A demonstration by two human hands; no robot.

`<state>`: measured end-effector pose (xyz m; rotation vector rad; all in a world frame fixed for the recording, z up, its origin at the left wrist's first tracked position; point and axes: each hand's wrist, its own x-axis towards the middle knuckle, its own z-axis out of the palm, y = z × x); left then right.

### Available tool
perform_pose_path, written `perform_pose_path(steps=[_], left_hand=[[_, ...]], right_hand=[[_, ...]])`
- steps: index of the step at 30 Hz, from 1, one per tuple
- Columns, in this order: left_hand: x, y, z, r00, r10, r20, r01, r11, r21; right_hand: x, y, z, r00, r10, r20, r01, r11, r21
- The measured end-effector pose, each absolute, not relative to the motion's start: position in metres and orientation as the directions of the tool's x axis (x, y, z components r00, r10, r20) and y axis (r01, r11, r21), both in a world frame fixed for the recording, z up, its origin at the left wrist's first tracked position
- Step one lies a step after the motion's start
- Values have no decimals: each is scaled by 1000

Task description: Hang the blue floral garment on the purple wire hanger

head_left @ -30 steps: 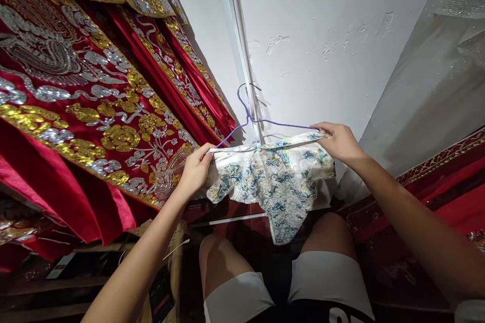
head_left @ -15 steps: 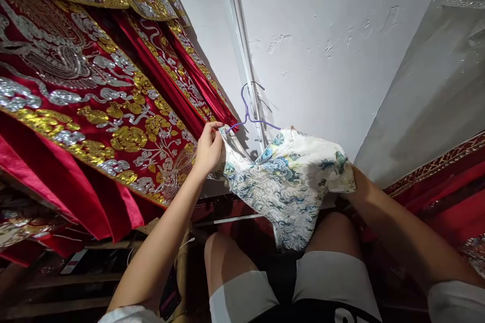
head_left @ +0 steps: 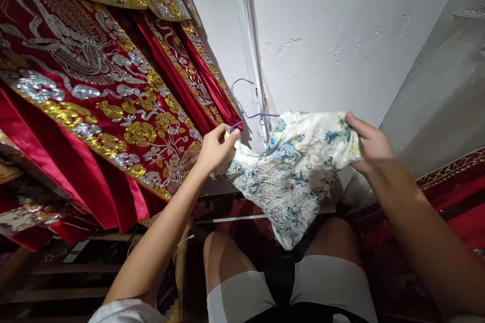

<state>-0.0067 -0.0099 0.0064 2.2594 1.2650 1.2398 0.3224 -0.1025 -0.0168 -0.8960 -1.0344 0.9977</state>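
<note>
A white blouse (head_left: 291, 166) with a blue-green floral print hangs in front of me on a purple wire hanger (head_left: 261, 115). The hanger's hook points up, and its arms run into the shoulders of the blouse. My left hand (head_left: 217, 149) pinches the left shoulder of the blouse together with the hanger's end. Over on the other side, my right hand (head_left: 373, 144) grips the edge of the right sleeve, thumb on top and fingers behind the cloth. The blouse's lower part tapers down above my knees.
Red cloth (head_left: 94, 91) with gold and silver sequin embroidery hangs at the left. A pale wall (head_left: 333, 20) with a vertical white conduit (head_left: 250, 25) stands ahead. More red cloth (head_left: 462, 186) is at the right. A wooden slatted surface (head_left: 56, 292) lies low at left.
My right hand has come out from behind the right sleeve and now holds its edge, pulling it outward. The hanger has tilted left, and the left hand has shifted slightly right.
</note>
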Motion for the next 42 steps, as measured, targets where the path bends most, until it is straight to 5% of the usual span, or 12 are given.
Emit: perform_pose_path(steps=[4, 7, 9, 14, 19, 26, 35, 42], left_hand=[[-4, -3, 5, 314, 791, 525, 488, -609, 625], [-11, -6, -5, 393, 736, 552, 408, -677, 612], [-16, -15, -12, 457, 671, 585, 363, -740, 566], [-10, -47, -18, 670, 552, 497, 262, -801, 538], [3, -69, -9, 765, 439, 472, 146, -831, 537], [8, -77, 3, 798, 402, 449, 206, -882, 425], [21, -100, 20, 818, 350, 456, 237, -928, 288], [20, -103, 28, 707, 404, 580, 177, -896, 408]], right_hand=[[294, -134, 1, -173, 955, 241, -140, 218, -966], [286, -153, 7, -583, 782, 222, 18, 285, -958], [285, -155, 6, -667, 718, 197, 109, 356, -928], [273, -127, -23, -348, 892, 290, 482, 435, -760], [239, -96, -61, -381, 690, 615, 606, 689, -397], [210, -83, -99, -369, 449, 814, 657, 745, -113], [224, -84, -80, -327, 187, 926, 474, 881, -10], [257, -105, -70, -232, 420, 877, 690, 707, -156]])
